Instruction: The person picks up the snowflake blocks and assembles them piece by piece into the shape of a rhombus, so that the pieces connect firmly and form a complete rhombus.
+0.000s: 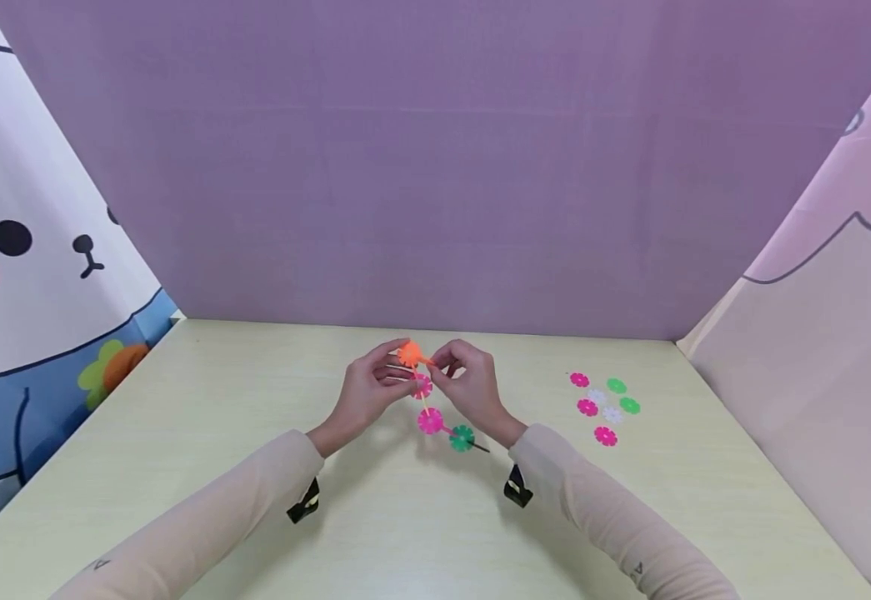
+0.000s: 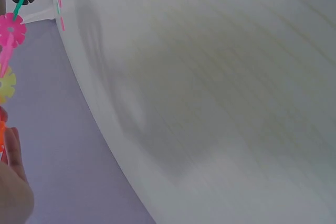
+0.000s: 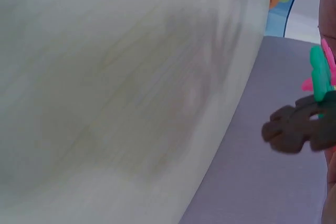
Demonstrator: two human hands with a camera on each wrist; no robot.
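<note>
A chain of interlocking notched plastic discs hangs between the hands, above the table. My left hand (image 1: 367, 385) holds its upper part, its fingers and thumb around an orange disc (image 1: 408, 354) and the pink disc (image 1: 423, 385) below it. At the orange end, the thumb and fingertips of my right hand (image 1: 473, 383) pinch an orange disc seen edge-on (image 1: 426, 361). Lower down the chain come a yellow disc (image 2: 6, 85), another pink disc (image 1: 431, 421), a green disc (image 1: 462, 438) and a black disc (image 3: 299, 127) at the free end.
Several loose discs lie on the table at the right: pink (image 1: 605, 436), green (image 1: 630, 405) and white (image 1: 612, 414). A purple cloth (image 1: 435, 167) stands along the back edge of the pale table (image 1: 255, 367). Printed cloths hang at both sides.
</note>
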